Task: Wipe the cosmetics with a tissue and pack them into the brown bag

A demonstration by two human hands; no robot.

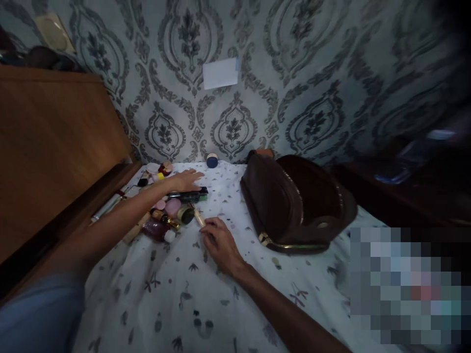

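Observation:
My right hand [221, 245] is closed in a pinch around one end of a slim cream-coloured tube [199, 218], which points up and to the left. Beside the tube's far end lies a jar with a dark green end [186, 214]. My left hand [187, 180] is stretched out flat with its fingers apart, just above several dark slender tubes [188, 196]; whether it touches them I cannot tell. Around my left forearm are a pink round item [172, 208], a dark red bottle [154, 229] with a white cap, and a gold-and-dark small bottle [164, 218].
A dark brown bag [270, 206] with a zip stands to the right on the patterned white sheet [206, 304]. A small blue jar [212, 161] sits by the wallpapered wall [235, 122]. Wooden furniture [55, 147] borders the left side. The lower right corner is blurred out.

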